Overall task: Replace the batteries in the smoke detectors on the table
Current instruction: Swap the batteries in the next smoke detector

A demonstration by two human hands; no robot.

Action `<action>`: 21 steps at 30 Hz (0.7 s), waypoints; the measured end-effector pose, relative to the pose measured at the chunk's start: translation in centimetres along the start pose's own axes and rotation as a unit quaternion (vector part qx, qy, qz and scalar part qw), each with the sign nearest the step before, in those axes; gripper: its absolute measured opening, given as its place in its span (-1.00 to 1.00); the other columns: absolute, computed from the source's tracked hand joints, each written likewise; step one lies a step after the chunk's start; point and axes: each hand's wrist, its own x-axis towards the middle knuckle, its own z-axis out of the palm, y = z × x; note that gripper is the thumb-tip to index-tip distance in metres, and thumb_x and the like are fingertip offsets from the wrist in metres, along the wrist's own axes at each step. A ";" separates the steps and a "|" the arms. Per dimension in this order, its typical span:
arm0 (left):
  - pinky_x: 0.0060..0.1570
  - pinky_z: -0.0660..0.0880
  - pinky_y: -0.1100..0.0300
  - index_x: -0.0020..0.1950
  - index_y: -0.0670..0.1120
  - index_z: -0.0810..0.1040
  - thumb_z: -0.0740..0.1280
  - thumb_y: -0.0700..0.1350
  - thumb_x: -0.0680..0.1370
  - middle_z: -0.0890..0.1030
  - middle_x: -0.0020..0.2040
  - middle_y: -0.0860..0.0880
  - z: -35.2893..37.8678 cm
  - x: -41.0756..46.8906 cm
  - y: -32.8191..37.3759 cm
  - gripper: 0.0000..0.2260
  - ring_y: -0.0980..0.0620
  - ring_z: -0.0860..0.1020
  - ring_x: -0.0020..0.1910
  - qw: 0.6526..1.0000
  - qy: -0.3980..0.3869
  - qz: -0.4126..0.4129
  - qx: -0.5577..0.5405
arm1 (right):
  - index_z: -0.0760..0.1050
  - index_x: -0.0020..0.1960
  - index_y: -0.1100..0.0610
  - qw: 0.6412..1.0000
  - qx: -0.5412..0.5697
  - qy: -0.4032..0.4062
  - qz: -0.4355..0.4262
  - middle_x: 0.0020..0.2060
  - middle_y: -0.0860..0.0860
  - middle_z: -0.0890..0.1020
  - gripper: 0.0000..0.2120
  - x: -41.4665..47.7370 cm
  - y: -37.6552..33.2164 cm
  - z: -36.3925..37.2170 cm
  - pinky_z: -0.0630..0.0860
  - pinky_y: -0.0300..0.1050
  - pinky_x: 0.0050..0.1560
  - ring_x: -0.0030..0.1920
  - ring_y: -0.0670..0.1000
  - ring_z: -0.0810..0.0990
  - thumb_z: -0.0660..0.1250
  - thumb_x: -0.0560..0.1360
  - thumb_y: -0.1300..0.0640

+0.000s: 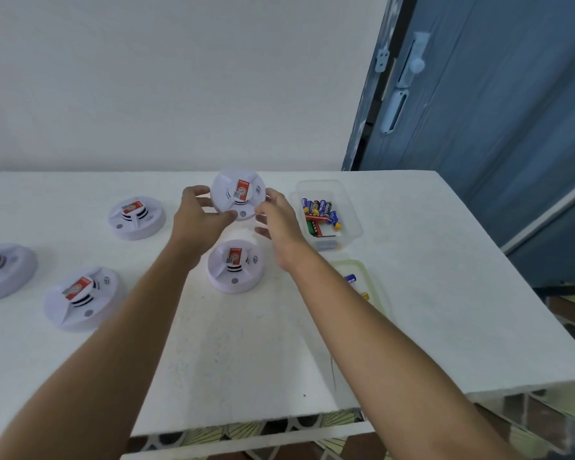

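Observation:
A white round smoke detector [238, 194] with a red label is tilted up above the white table [429, 293], near its far edge. My left hand [198, 220] grips its left rim with thumb and fingers. My right hand [278, 220] is at its right rim, fingers spread; whether it touches is unclear. Another detector [235, 265] lies flat just below my hands. Three more detectors lie to the left: one at the far left-centre [136, 218], one nearer [83, 298], one cut by the left edge [4, 272].
A clear plastic box [352, 207] holding several batteries [321, 215] stands right of my right hand. A second shallow tray [375, 290] with a couple of batteries lies nearer, partly hidden by my right forearm. A blue door [495, 127] stands behind the table's right corner.

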 end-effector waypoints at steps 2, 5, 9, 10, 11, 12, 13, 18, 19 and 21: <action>0.06 0.58 -0.01 0.30 0.02 0.36 0.53 -0.14 0.40 0.54 0.06 0.12 0.0 -1.4 0.7 -0.45 0.04 0.64 -0.03 0.999 -0.003 0.032 0.007 | 0.39 0.33 -0.12 0.999 0.038 -0.016 0.013 0.18 -0.04 0.52 -0.66 -1.1 -0.2 -0.6 0.50 0.01 0.22 0.18 0.08 0.49 0.23 0.59 0.15; 0.00 0.58 0.07 0.26 0.03 0.42 0.54 -0.10 0.40 0.54 0.05 0.18 0.1 -3.7 1.6 -0.50 0.09 0.65 -0.07 0.996 0.004 0.087 0.021 | 0.39 0.31 -0.22 0.992 0.112 -0.053 0.040 0.31 0.01 0.48 -0.74 -2.8 -0.4 -1.6 0.51 0.04 0.18 0.16 0.16 0.50 0.20 0.64 -0.02; -0.10 0.55 0.24 0.19 0.05 0.43 0.56 -0.05 0.39 0.57 0.04 0.21 0.2 -5.9 2.4 -0.54 0.22 0.62 -0.06 0.990 0.000 0.139 0.030 | 0.53 0.18 -0.19 0.970 0.220 -0.077 0.066 0.13 0.06 0.63 -0.78 -4.3 -0.5 -2.7 0.48 0.01 -0.01 0.04 0.21 0.60 0.18 0.63 -0.19; -0.14 0.54 0.30 0.15 0.05 0.44 0.56 -0.06 0.39 0.57 0.03 0.22 0.4 -6.2 2.4 -0.57 0.26 0.61 -0.07 0.989 -0.004 0.148 0.031 | 0.54 0.19 -0.14 0.965 0.242 -0.072 0.069 0.10 0.07 0.63 -0.73 -4.3 -0.5 -2.9 0.47 0.02 0.00 0.03 0.21 0.60 0.17 0.63 -0.20; -0.18 0.52 0.36 0.10 0.06 0.45 0.55 -0.09 0.41 0.58 0.02 0.22 0.6 -6.5 2.4 -0.63 0.27 0.59 -0.09 0.987 -0.009 0.158 0.031 | 0.53 0.22 -0.08 0.960 0.262 -0.066 0.072 0.10 0.09 0.62 -0.67 -4.3 -0.5 -3.0 0.47 0.04 0.05 0.04 0.21 0.59 0.13 0.64 -0.22; -0.21 0.50 0.41 0.03 0.06 0.46 0.52 -0.15 0.43 0.59 0.00 0.21 0.8 -6.8 2.3 -0.69 0.26 0.58 -0.09 0.985 -0.015 0.171 0.033 | 0.51 0.28 -0.01 0.955 0.281 -0.059 0.076 0.12 0.11 0.60 -0.58 -4.4 -0.4 -3.1 0.46 0.06 0.13 0.06 0.21 0.58 0.09 0.64 -0.24; -0.20 0.49 0.43 -0.03 0.06 0.47 0.48 -0.25 0.44 0.59 -0.02 0.19 0.9 -7.2 2.1 -0.71 0.25 0.57 -0.07 0.981 -0.022 0.187 0.036 | 0.48 0.33 0.06 0.950 0.298 -0.053 0.082 0.15 0.14 0.58 -0.50 -4.6 -0.4 -3.2 0.44 0.08 0.23 0.11 0.22 0.56 0.05 0.65 -0.26; 0.09 0.51 0.38 0.01 -0.05 0.54 0.36 -0.48 0.40 0.59 0.01 0.12 1.3 -8.0 1.0 -0.64 0.23 0.57 0.05 0.962 -0.038 0.262 0.062 | 0.42 0.39 0.19 0.940 0.325 -0.050 0.097 0.32 0.27 0.52 -0.37 -5.2 -0.5 -3.8 0.39 0.16 0.40 0.32 0.26 0.52 0.01 0.64 -0.30; 0.11 0.50 0.38 0.03 -0.07 0.55 0.36 -0.48 0.39 0.59 0.02 0.11 1.4 -8.1 0.9 -0.64 0.25 0.56 0.07 0.957 -0.036 0.277 0.074 | 0.40 0.42 0.20 0.938 0.326 -0.057 0.100 0.31 0.28 0.52 -0.36 -5.4 -0.5 -4.0 0.43 0.17 0.35 0.31 0.27 0.53 0.02 0.64 -0.29; 0.16 0.47 0.36 0.06 -0.14 0.58 0.37 -0.47 0.38 0.60 0.04 0.08 1.5 -8.4 0.6 -0.66 0.29 0.54 0.09 0.948 -0.035 0.299 0.102 | 0.43 0.35 0.18 0.939 0.322 -0.067 0.099 0.17 0.26 0.58 -0.40 -5.6 -0.5 -4.3 0.46 0.19 0.25 0.17 0.25 0.58 0.05 0.64 -0.28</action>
